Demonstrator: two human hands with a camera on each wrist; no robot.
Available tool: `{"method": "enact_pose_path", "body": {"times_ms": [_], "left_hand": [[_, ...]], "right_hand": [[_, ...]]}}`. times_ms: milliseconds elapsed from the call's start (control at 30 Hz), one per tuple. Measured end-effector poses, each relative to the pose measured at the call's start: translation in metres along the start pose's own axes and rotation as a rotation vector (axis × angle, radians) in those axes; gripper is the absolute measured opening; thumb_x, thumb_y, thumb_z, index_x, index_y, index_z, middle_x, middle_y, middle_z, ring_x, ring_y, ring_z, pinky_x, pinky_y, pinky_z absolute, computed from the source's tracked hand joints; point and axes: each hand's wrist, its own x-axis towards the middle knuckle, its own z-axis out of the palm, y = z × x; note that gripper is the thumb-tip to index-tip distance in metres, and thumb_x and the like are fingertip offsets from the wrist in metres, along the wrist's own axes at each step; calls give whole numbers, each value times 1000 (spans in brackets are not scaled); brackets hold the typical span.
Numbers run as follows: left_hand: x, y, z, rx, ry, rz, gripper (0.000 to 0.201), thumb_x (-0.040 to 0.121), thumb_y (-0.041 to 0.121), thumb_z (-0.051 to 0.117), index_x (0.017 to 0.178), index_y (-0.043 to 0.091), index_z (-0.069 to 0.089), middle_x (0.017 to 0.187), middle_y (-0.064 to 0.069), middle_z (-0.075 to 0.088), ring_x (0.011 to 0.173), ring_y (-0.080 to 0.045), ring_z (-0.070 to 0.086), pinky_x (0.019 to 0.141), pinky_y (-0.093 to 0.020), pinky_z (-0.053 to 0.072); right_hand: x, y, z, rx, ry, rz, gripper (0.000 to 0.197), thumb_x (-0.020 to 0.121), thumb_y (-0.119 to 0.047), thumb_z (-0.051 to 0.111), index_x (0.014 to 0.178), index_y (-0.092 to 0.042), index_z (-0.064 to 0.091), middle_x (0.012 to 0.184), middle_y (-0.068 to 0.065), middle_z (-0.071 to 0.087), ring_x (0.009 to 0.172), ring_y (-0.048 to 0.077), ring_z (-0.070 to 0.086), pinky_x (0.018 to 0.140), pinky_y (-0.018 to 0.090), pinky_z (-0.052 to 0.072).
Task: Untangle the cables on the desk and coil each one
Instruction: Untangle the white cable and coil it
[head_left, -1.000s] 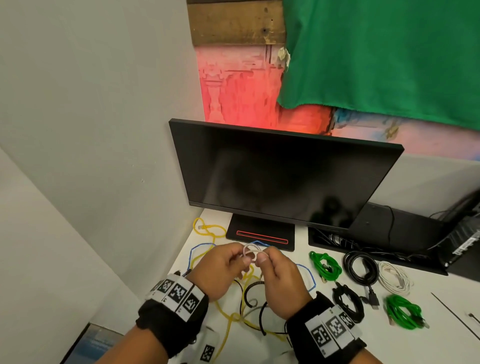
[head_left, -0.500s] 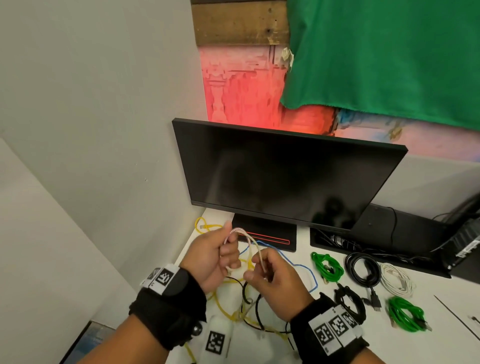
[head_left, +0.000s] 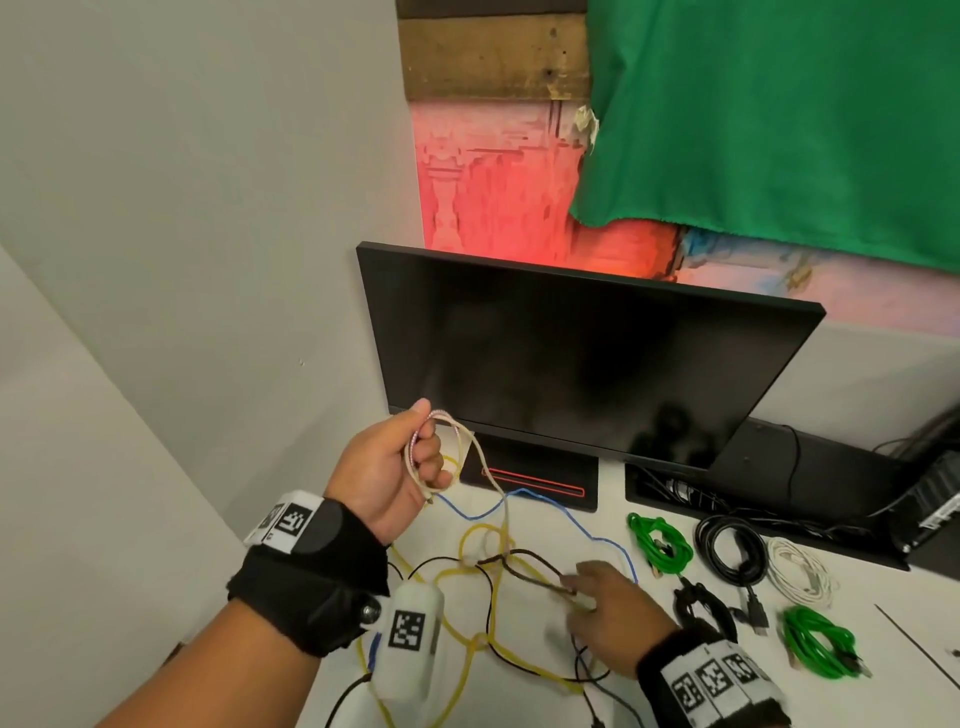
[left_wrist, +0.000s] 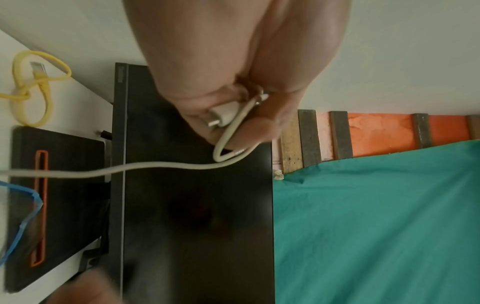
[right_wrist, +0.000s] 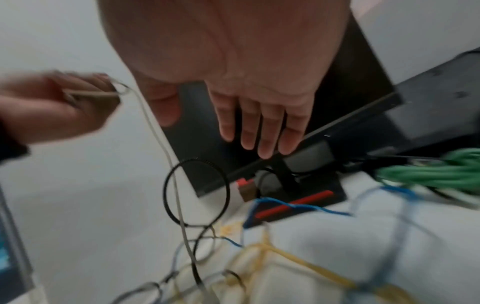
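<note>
Left hand (head_left: 387, 467) is raised at 10 o'clock of the tangle, fingers curled around small loops of the white cable (head_left: 470, 447), whose free length drops into the knotted cables (head_left: 488, 566) on the desk (head_left: 857, 691). Right hand (head_left: 610, 618), fingers straight, hovers at the tangle's 3 o'clock side, holding nothing.

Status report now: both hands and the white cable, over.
Left hand grips white cable loops, raised. Right hand open, down at the tangle. Cable's tail runs into yellow and black cables.
</note>
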Motion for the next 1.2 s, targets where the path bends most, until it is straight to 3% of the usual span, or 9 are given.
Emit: {"method": "enact_pose_path", "body": {"times_ms": [133, 267, 400, 500, 600, 733, 900, 1067, 1200], "left_hand": [[-4, -4, 6, 19, -45, -57, 29, 88, 36, 58, 69, 15, 54, 52, 4, 37, 38, -7, 30, 39, -20, 33], [-5, -7, 15, 27, -135, -113, 33, 93, 37, 54, 70, 13, 55, 52, 4, 36, 38, -6, 29, 39, -20, 33], [-7, -4, 19, -27, -226, -129, 34, 94, 38, 51, 74, 12, 57, 55, 3, 39, 40, -7, 32, 41, -21, 36], [-8, 1, 13, -131, -261, -59, 34, 96, 38, 49, 78, 12, 61, 60, 2, 47, 46, -9, 42, 49, -23, 44], [-5, -1, 6, -146, -181, 55, 28, 94, 32, 52, 83, 10, 65, 72, -5, 62, 60, -16, 62, 62, -30, 55], [3, -24, -1, 207, -62, 107, 19, 96, 19, 52, 88, 5, 62, 100, -20, 73, 94, -33, 72, 75, -30, 58], [-5, -49, -16, 845, -148, 30, 20, 95, 17, 59, 77, 8, 59, 74, -12, 69, 61, -21, 63, 61, -29, 49], [-16, -40, -17, 1021, -308, 5, 35, 91, 45, 54, 67, 21, 62, 51, 12, 49, 45, -2, 42, 48, -13, 35], [-14, -19, -35, 1069, -133, 90, 42, 88, 42, 67, 62, 10, 57, 48, 12, 39, 43, -3, 34, 45, -15, 30]], "right_hand": [[-2, -54, -26, 308, 353, -142, 74, 75, -76, 49, 140, -40, 46, 132, -23, 47, 116, -1, 50, 93, 24, 44], [13, -100, -21, 445, 332, -252, 59, 93, -46, 60, 147, -37, 38, 137, -22, 50, 122, -1, 47, 103, 29, 42], [27, -113, -18, 579, 260, -280, 10, 95, -31, 62, 89, -33, 71, 89, -18, 69, 87, 0, 61, 85, 30, 49], [32, -104, -11, 662, 215, -191, 24, 96, -24, 59, 73, -24, 63, 76, -8, 72, 75, 8, 66, 83, 39, 54], [26, -94, -1, 517, 165, -161, 26, 101, -28, 50, 75, -26, 53, 68, -4, 63, 64, 11, 57, 77, 43, 55], [6, -112, 6, 16, 55, -500, 27, 100, -38, 39, 74, -32, 37, 66, -8, 47, 63, 14, 44, 63, 36, 44], [-7, -123, -32, 191, 288, -700, 16, 91, -23, 52, 75, -24, 51, 68, -8, 55, 64, 12, 50, 62, 35, 46], [0, -101, -55, 298, 403, -644, 14, 87, -30, 65, 74, -26, 68, 75, -13, 54, 71, 7, 55, 65, 19, 42], [12, -55, -70, 693, 510, -353, 40, 79, -50, 70, 55, -23, 54, 59, -8, 46, 58, 11, 46, 65, 27, 42]]}}
